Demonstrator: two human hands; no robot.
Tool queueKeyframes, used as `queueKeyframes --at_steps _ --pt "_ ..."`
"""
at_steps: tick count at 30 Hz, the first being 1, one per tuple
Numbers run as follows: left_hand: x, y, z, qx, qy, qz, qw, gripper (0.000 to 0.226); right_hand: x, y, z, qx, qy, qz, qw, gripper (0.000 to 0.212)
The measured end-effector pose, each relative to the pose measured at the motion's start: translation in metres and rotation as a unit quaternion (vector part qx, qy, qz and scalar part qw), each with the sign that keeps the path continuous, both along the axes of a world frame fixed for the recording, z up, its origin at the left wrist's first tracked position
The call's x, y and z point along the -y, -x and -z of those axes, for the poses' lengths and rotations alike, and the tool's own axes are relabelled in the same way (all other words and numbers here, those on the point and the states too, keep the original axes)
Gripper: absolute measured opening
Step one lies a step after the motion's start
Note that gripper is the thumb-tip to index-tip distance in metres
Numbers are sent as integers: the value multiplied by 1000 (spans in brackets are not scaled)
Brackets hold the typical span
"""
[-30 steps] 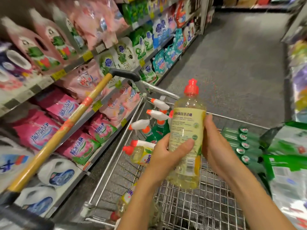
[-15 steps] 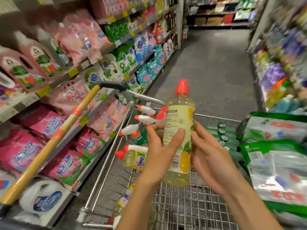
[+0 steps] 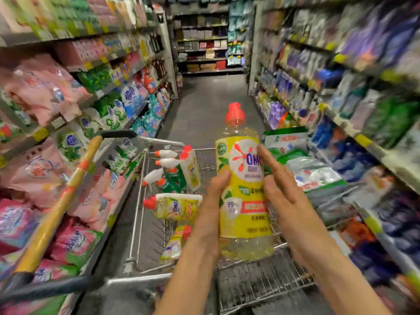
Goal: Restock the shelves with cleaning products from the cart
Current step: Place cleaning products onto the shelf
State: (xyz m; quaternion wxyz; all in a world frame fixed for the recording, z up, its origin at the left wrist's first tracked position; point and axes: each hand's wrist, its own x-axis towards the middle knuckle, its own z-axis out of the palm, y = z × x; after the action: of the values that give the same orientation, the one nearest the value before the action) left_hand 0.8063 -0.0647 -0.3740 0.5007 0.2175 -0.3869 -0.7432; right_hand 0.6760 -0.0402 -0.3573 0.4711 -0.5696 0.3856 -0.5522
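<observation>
Shelves on the left (image 3: 75,67) and shelves on the right (image 3: 341,57), both packed with bags and bottles and blurred toward the edges, line a grey aisle floor (image 3: 204,105). A wire cart (image 3: 136,223) stands in the aisle below the camera. A long yellow pole (image 3: 56,212) with orange bands slants up past the cart's left side. Green and white bags (image 3: 309,171) are piled along the cart's right side. A yellow bottle (image 3: 244,201) is held upright above the cart, label facing the camera, clear of everything in the basket. The left hand (image 3: 210,214) grips it from the left, thumb across the front of the label and the fingers hidden behind. The right hand (image 3: 286,196) is at its right side with fairly straight, spread fingers (image 3: 264,155) touching the label's edge. Two similar bottles (image 3: 175,208) lie on their sides in the cart's left half. Beyond them stand spray bottles (image 3: 166,161) with white triggers. A red cap (image 3: 235,113) tops the held bottle.
</observation>
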Motion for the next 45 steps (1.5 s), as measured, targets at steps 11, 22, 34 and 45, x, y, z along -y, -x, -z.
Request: queueKeyframes --at_steps 11,22,34,45 --pt "-141 94 -34 58 55 71 994 58 -192 81 -30 110 -15 167 980 57" --pt "-344 246 -57 81 253 314 912 44 -459 190 -51 118 55 419 898 59" --pt "-599 398 -67 22 256 488 834 26 -718 283 -54 95 82 622 773 65" --pt "-649 564 -63 19 294 564 771 51 -765 418 -49 94 72 714 690 62"
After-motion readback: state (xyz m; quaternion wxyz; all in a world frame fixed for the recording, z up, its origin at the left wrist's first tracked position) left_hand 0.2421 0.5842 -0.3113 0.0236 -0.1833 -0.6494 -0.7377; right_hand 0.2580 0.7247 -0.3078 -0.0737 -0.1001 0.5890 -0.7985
